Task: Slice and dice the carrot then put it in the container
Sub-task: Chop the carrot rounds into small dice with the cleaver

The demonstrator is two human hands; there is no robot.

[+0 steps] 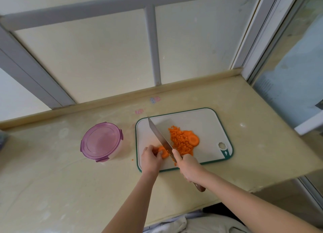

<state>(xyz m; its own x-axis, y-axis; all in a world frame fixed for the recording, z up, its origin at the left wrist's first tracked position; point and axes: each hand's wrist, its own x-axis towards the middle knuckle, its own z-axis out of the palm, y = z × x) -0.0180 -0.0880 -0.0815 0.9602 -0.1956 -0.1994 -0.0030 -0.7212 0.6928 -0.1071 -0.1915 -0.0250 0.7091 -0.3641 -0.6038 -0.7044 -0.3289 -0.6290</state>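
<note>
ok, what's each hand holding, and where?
Right hand grips the knife by its handle; left hand holds the carrot piece at its left end.

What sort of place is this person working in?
Probably a home kitchen, or at least a food-prep corner: a cream counter beneath a frosted window, a cutting board with diced carrot, a knife in the right hand, and a lidded plastic container beside the board.
</note>
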